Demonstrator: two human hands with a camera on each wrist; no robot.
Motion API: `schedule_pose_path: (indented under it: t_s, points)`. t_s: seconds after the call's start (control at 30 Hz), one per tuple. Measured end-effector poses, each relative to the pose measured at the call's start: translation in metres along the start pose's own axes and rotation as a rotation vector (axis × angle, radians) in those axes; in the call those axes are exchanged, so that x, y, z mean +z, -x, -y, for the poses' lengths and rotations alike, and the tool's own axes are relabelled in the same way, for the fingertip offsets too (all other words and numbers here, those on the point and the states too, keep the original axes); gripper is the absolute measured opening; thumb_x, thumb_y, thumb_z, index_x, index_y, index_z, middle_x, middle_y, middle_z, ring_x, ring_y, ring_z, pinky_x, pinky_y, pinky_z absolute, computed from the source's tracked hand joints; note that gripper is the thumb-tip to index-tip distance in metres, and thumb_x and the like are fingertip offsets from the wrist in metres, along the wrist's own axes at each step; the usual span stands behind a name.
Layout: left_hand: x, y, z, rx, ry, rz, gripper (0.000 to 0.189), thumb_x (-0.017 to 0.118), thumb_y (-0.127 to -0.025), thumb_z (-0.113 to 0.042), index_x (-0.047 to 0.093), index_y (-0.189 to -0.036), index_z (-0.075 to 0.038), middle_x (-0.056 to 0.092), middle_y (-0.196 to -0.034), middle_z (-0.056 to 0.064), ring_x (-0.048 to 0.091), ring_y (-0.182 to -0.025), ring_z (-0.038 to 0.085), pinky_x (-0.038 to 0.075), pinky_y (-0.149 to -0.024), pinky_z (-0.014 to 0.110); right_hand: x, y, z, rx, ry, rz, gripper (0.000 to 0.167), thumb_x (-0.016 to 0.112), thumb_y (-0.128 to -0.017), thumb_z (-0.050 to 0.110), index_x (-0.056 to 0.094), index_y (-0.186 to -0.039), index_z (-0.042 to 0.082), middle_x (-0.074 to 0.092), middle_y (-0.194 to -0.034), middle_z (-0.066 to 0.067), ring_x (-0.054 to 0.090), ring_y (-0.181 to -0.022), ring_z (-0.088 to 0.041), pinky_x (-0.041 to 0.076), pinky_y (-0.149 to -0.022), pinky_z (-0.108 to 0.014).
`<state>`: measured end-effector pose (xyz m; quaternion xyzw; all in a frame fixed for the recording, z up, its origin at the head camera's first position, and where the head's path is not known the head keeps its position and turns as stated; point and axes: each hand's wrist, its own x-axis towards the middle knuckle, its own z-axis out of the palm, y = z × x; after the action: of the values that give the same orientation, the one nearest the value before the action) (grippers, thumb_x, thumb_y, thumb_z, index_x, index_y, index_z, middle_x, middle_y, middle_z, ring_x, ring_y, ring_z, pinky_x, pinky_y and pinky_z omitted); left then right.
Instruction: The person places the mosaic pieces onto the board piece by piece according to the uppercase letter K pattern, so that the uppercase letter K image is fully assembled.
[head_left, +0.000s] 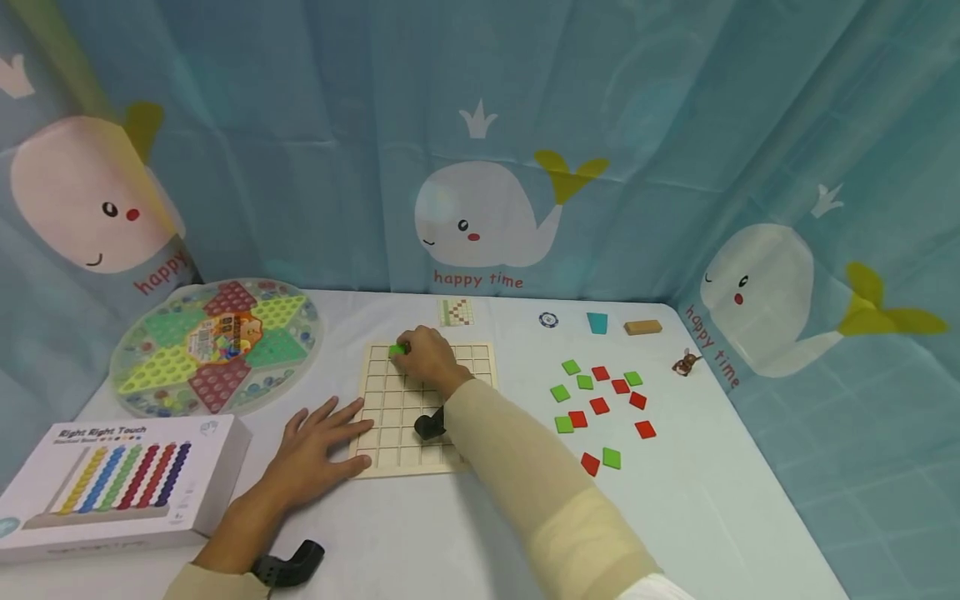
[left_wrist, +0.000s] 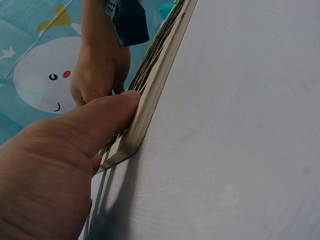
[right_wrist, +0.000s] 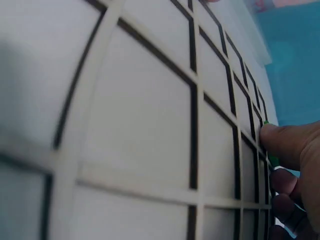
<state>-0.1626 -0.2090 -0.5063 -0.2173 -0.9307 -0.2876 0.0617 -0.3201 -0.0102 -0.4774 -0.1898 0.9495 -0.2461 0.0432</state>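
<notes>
A wooden grid board (head_left: 386, 458) lies on the white table, divided into square cells by thin raised strips. Near its far left corner, my right hand (head_left: 427, 357) pinches a green square tile (head_left: 395, 351) between thumb and fingers. In the right wrist view, a sliver of the green tile (right_wrist: 273, 159) shows beside the thumb, above the far cells. My left hand (head_left: 318, 446) has its fingers spread at the board's left side. The left wrist view shows its thumb (left_wrist: 112, 112) touching the board's edge. My right forearm covers part of the board's right half.
Loose red tiles (head_left: 645, 429) and green tiles (head_left: 612, 458) lie scattered right of the board. Behind them are a poker chip (head_left: 549, 320), a teal piece (head_left: 597, 322), a wooden block (head_left: 642, 327) and a brown figurine (head_left: 686, 362). A round game board (head_left: 281, 346) and a box (head_left: 180, 533) sit left.
</notes>
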Motion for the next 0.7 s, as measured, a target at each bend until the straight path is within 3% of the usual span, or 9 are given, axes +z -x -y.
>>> schedule_pose_path:
  t_s: [0.27,0.5,0.7]
  points:
    - [-0.002,-0.002,0.001,-0.007,-0.008,-0.002,0.053,0.072,-0.082,-0.046,0.067,-0.125,-0.015,0.046,-0.145,0.008,0.028,-0.136,0.042,0.009,-0.103,0.065,-0.003,0.001,-0.001,0.015,-0.082,-0.007,0.036,0.068,-0.092,0.026,0.066,-0.124,0.01,0.06,-0.101,0.001,0.055,-0.087,-0.01,0.046,-0.076,-0.025]
    - [-0.001,-0.001,0.003,-0.006,-0.009,-0.021,0.052,0.075,-0.08,-0.044,0.069,-0.122,-0.014,0.048,-0.143,0.01,0.029,-0.134,0.044,0.01,-0.102,0.066,-0.003,0.001,0.0,0.005,-0.079,0.003,0.034,0.068,-0.091,0.026,0.068,-0.123,0.012,0.055,-0.09,0.003,0.051,-0.077,-0.012,0.043,-0.067,-0.023]
    - [0.003,0.001,0.0,-0.025,0.0,-0.006,0.052,0.076,-0.079,-0.043,0.069,-0.122,-0.014,0.047,-0.144,0.009,0.028,-0.135,0.043,0.009,-0.103,0.066,-0.019,0.016,-0.005,0.002,-0.249,-0.037,0.039,0.064,-0.094,0.023,0.062,-0.13,0.008,0.059,-0.104,-0.004,0.054,-0.087,-0.016,0.047,-0.072,-0.03]
